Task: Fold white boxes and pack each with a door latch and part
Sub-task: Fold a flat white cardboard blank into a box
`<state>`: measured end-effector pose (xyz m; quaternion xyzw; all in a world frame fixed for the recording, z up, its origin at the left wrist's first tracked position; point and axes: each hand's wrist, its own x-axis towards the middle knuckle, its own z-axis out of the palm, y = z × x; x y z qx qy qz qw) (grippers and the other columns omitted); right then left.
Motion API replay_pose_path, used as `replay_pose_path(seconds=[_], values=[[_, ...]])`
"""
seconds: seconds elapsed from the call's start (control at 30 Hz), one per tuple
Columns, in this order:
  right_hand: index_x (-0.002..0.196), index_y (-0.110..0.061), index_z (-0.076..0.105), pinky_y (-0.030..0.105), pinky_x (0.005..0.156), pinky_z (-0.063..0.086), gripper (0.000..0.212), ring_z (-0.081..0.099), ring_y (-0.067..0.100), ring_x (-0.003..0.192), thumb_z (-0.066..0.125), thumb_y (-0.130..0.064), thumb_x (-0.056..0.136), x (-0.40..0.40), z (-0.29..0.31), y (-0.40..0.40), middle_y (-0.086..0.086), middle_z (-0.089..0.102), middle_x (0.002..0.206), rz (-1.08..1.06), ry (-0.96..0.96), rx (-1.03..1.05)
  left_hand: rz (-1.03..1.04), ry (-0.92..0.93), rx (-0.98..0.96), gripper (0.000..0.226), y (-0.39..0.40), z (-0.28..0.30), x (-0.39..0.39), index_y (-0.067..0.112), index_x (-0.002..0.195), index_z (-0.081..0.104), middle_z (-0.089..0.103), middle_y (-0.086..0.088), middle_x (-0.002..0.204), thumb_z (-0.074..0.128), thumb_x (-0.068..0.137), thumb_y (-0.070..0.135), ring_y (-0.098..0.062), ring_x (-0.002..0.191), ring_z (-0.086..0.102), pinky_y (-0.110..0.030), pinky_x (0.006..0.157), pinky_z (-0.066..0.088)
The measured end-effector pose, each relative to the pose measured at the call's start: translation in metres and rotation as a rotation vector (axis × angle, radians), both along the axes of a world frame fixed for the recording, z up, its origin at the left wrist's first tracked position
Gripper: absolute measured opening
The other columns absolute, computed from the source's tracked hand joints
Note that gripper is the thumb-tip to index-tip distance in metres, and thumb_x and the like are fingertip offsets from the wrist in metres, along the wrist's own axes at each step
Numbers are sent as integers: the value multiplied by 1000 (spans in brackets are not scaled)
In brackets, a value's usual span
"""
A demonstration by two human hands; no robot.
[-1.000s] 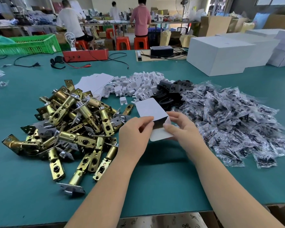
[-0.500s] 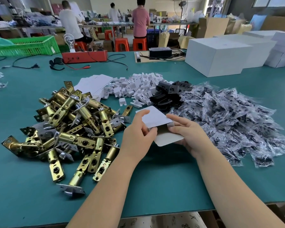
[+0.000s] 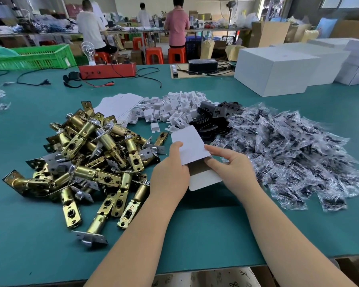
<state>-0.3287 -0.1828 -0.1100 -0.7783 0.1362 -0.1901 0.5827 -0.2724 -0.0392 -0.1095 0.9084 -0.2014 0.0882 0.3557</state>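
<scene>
A small white cardboard box (image 3: 192, 146) is held over the green table (image 3: 195, 235), its near end open with a flap hanging toward me. My left hand (image 3: 170, 170) grips its left side, thumb on top. My right hand (image 3: 232, 166) holds the right side, fingers at the open mouth. A heap of brass door latches (image 3: 91, 162) lies to the left. Bagged black parts (image 3: 298, 154) are piled to the right. Flat white box blanks (image 3: 118, 106) lie behind the latches.
Small white plastic pieces (image 3: 174, 108) and black plates (image 3: 214, 119) sit behind the box. Large white cartons (image 3: 274, 69) stand at the back right, a red device (image 3: 108, 70) with cables and a green crate (image 3: 33, 56) at the back left. People work at far benches.
The box has been opened out from a flatter shape and tilted, its near flap now hanging open. My right fingers have moved to its open mouth.
</scene>
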Motion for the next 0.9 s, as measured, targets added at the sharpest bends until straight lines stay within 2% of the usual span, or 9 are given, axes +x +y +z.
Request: replay_pose_path(seconds=[0.07,0.17,0.3,0.4,0.5,0.63,0.73,0.8,0.9], values=[[104,-44,69,18,59,40,30,44,4,54,69,-22,83,1,-2,0,-3,70,74,-40,15,-77,12,-16,-1,55,-1,0,0,22,142,32,50,-3,84,44,91,7,-32,82,52,-35,67,34],[116,-34,65,16,72,43,33,59,-3,78,68,-23,85,0,-1,-2,-16,70,89,-35,89,-158,11,-40,-25,51,-1,-2,1,20,139,36,50,-2,81,46,91,8,-34,85,56,-34,66,32],[104,-34,74,5,64,38,27,58,1,77,61,-15,89,1,-1,-2,-15,68,80,-12,78,-330,-6,-61,-39,48,-1,-5,2,22,135,40,48,4,72,48,89,8,-32,82,56,-33,64,31],[96,-44,72,12,64,42,34,61,6,79,58,-13,90,1,-1,-4,-20,70,76,-63,34,-286,-37,-13,-120,50,-1,-7,1,24,134,38,48,12,67,58,87,21,-20,74,55,-31,62,35],[82,-51,70,28,73,51,40,64,6,77,61,-13,89,1,1,-6,-27,69,73,-115,-35,-130,-93,88,-216,74,-2,-7,-1,28,139,27,51,14,79,70,81,42,-10,75,57,-30,66,43],[77,-46,75,27,72,56,39,68,6,77,65,-9,88,1,7,-5,-13,75,83,-57,-116,184,-216,491,-751,97,-6,2,-3,27,150,17,58,2,110,71,71,43,-5,78,67,-29,61,56],[85,-37,78,22,63,54,25,70,9,78,71,-14,80,-3,14,-4,-4,76,89,109,-126,425,-355,844,-1191,65,-1,9,3,15,135,47,64,-10,115,67,77,39,-19,91,68,-36,68,58],[87,-31,79,23,63,55,21,71,13,81,70,-20,72,-5,16,-4,0,76,92,247,-106,536,-493,950,-1314,62,4,8,6,15,123,56,62,-9,108,79,70,38,-22,99,61,-39,78,55],[86,-21,79,24,60,56,20,70,17,77,66,-19,70,-5,15,-2,0,75,87,285,-40,579,-650,983,-1385,78,6,7,7,14,117,54,59,-8,102,92,54,38,-25,105,53,-41,91,47]])
